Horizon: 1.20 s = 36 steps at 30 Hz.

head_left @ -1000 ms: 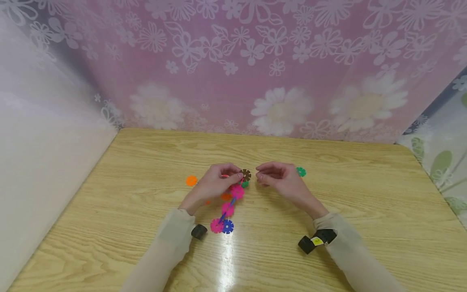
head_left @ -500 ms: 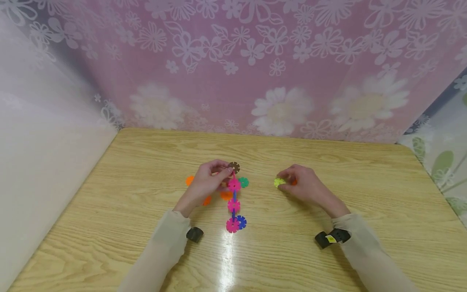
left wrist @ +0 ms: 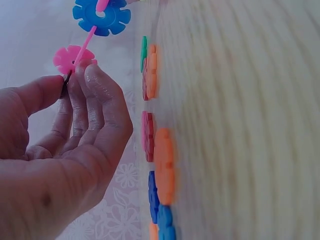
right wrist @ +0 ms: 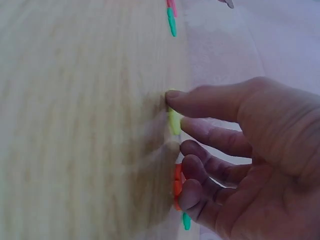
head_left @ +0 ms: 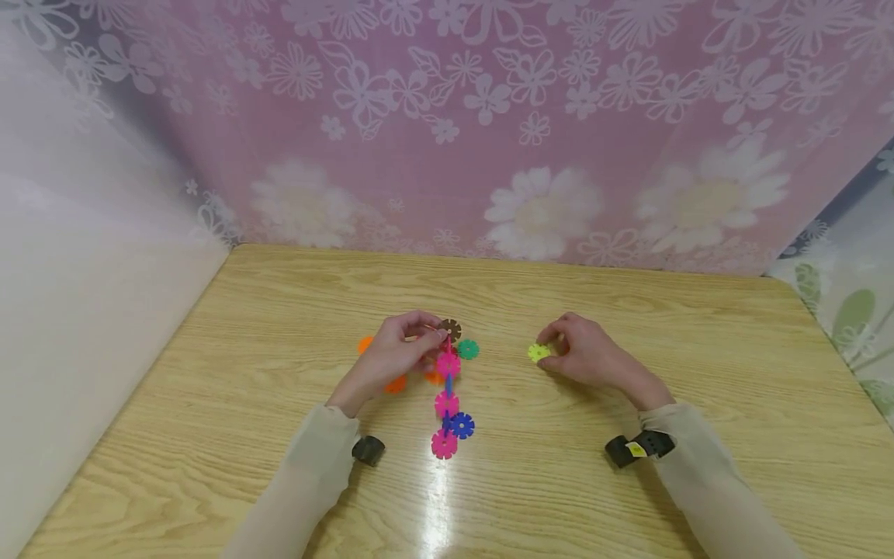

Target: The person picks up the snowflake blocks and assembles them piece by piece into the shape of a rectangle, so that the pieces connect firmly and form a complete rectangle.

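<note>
My left hand point(head_left: 401, 349) pinches the brown notched disc point(head_left: 451, 330) at the top of a chain of interlocking plastic discs. Below it the chain runs toward me through pink discs point(head_left: 447, 404) to a blue disc point(head_left: 462, 425) beside the lowest pink one. In the left wrist view, thumb and fingertips meet at the dark disc's edge point(left wrist: 65, 86), with a pink disc point(left wrist: 70, 59) just beyond. On the right, thumb and index finger of my right hand point(head_left: 590, 353) pinch a yellow notched disc point(head_left: 538, 353) by its edges, low at the tabletop.
Orange discs point(head_left: 395, 384) lie under and beside my left hand, and a green disc point(head_left: 468, 349) lies right of the chain. In the right wrist view, an orange-red disc point(right wrist: 178, 186) sits beneath my right fingers. A flowered curtain point(head_left: 447, 194) borders the wooden table point(head_left: 663, 310).
My right hand has moved right, away from the chain, and down to the yellow disc. My left hand has shifted slightly left, and the chain now hangs straighter toward me.
</note>
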Tool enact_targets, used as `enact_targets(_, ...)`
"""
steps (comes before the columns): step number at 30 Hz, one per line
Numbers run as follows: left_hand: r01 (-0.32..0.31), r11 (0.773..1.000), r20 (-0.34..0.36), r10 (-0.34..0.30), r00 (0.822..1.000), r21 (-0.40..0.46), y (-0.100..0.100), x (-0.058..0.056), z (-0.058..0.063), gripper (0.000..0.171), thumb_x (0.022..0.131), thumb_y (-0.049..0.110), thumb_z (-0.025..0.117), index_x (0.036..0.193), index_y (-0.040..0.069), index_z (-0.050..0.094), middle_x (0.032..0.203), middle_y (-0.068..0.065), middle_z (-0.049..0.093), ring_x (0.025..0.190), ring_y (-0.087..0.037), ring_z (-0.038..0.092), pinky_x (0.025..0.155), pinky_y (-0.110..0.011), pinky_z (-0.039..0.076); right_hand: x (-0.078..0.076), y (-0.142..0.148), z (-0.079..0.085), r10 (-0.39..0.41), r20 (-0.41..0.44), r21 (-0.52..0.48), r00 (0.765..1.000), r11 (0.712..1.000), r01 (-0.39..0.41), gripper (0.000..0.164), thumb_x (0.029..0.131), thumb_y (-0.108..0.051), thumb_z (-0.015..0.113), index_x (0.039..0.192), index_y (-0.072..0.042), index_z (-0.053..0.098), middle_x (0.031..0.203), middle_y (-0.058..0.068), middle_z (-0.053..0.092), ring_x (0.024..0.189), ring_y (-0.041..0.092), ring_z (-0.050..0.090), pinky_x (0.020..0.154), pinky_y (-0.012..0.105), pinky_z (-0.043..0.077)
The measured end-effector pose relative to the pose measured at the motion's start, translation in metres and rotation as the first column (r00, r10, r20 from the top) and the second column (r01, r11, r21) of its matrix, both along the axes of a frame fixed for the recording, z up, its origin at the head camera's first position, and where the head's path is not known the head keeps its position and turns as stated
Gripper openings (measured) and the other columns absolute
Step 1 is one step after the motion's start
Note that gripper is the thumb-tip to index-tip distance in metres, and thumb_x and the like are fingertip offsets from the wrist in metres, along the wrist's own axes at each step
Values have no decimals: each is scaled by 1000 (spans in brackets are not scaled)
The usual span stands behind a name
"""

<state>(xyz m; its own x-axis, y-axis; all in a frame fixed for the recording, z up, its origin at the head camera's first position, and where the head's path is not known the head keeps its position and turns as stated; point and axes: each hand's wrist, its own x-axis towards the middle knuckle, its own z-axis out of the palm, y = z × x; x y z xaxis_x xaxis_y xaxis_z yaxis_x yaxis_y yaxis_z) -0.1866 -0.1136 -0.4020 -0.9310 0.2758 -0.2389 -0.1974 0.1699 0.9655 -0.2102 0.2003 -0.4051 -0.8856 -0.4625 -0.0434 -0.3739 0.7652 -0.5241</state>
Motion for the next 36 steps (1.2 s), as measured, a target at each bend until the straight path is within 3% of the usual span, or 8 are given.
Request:
enact_targets(7, 33, 999, -8, -33, 999, 3, -2, 1, 0, 27, 103, 17, 62, 126, 2, 61, 109, -12, 70, 84, -16, 70, 75, -31, 61, -3, 0, 4, 38, 52, 13, 998, 999, -39, 36, 85, -16, 81, 115, -2, 69, 103, 14, 61, 83, 18, 58, 74, 32, 48)
enact_targets(14, 46, 999, -15, -46, 999, 12, -2, 1, 0, 27, 104, 17, 61, 125, 2, 61, 109, -12, 70, 85, -15, 71, 74, -30, 61, -8, 4, 3, 68, 54, 11, 996, 998, -69, 31, 85, -17, 82, 110, -4, 71, 101, 11, 61, 83, 18, 57, 74, 31, 48)
enact_targets(27, 49, 999, -2, -49, 999, 16, -1, 3, 1, 24, 104, 18, 61, 124, 4, 62, 109, -10, 69, 87, -15, 71, 75, -30, 61, -12, 15, -1, 47, 120, -28, 992, 999, -44, 29, 86, -19, 82, 112, -10, 72, 104, 8, 61, 84, 17, 51, 76, 32, 46)
enact_targets(36, 59, 998, -12, -59, 998, 15, -3, 2, 0, 27, 104, 19, 60, 126, 3, 61, 112, -11, 69, 88, -15, 71, 77, -30, 60, -15, 8, 0, 46, 132, 9, 990, 999, -48, 29, 75, -14, 77, 102, -9, 69, 98, 8, 56, 84, 18, 47, 75, 31, 41)
